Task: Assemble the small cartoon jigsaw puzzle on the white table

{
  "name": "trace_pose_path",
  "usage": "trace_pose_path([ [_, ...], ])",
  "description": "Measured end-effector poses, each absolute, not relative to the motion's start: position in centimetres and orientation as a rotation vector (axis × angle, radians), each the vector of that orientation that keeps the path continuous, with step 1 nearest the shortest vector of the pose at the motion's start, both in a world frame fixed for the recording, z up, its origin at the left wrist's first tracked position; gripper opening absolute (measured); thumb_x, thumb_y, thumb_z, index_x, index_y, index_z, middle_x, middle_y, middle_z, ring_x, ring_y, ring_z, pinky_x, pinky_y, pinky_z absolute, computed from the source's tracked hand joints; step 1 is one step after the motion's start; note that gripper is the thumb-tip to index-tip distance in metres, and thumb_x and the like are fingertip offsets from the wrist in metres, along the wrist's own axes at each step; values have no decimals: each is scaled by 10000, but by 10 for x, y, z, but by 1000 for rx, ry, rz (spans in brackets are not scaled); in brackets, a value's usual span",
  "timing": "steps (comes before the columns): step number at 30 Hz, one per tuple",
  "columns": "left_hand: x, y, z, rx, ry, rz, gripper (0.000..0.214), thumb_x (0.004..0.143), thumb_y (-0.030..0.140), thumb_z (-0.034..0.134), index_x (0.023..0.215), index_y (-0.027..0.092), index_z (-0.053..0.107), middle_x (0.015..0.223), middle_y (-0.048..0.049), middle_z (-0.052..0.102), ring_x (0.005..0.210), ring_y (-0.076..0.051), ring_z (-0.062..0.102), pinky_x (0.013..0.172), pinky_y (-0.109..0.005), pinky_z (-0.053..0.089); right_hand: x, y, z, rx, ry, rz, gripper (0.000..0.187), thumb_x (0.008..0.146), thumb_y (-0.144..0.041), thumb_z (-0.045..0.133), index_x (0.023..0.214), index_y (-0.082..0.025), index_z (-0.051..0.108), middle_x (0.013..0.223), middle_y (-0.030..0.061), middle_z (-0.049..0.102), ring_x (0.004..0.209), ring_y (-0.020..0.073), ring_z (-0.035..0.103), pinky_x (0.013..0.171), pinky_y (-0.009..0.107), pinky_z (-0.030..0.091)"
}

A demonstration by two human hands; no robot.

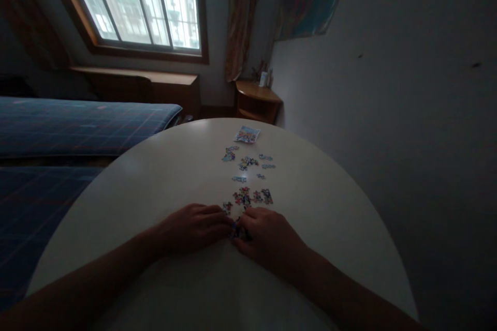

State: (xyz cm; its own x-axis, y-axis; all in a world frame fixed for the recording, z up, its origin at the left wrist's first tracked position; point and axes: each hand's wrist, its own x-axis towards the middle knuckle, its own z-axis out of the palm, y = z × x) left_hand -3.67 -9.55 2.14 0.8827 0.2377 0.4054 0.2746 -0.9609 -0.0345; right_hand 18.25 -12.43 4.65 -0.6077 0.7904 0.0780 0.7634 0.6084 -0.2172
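Observation:
Both hands meet near the middle of the white round table, at a small cluster of jigsaw puzzle pieces (235, 231). My left hand (198, 226) lies low and flat, fingers stretched toward the cluster, with the tips at its left edge. On the other side my right hand (267, 230) has its fingers bent and closed on the cluster's pieces, hiding part of them. Just beyond the fingertips are a joined reddish puzzle section (243, 196), a small piece group (227, 208) to its left and a darker section (267, 196) to its right.
Farther up the table (166, 165) lie more joined sections, including a colourful one (248, 162) and a pale strip (239, 179). A printed packet (247, 135) rests near the far edge. A plaid mattress (77, 124) stands left, a corner shelf (258, 92) behind.

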Motion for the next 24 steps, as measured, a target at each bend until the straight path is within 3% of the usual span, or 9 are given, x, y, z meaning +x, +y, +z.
trace_pose_path([
  [9,-36,-96,24,-2939,-422,-638,161,1001,231,489,953,170,630,1036,-42,714,876,-149,648,709,-252,536,181,-125,47,-1290,-2668,196,141,793,-287,658,813,-150,683,815,55,690,748,176,638,648,267,437],
  [19,-31,-103,24,-2829,-462,-591,198,1007,190,455,880,161,604,964,-34,713,775,-149,640,608,-249,514,184,-123,48,-1254,-2681,216,132,810,-275,635,799,-155,690,802,46,690,728,163,634,633,258,420],
  [24,-28,-114,21,-2769,-519,-529,182,1002,174,446,937,160,615,934,-32,713,799,-167,662,604,-261,523,187,-122,48,-1211,-2726,230,137,839,-279,630,815,-168,707,807,39,685,726,152,626,637,253,417],
])
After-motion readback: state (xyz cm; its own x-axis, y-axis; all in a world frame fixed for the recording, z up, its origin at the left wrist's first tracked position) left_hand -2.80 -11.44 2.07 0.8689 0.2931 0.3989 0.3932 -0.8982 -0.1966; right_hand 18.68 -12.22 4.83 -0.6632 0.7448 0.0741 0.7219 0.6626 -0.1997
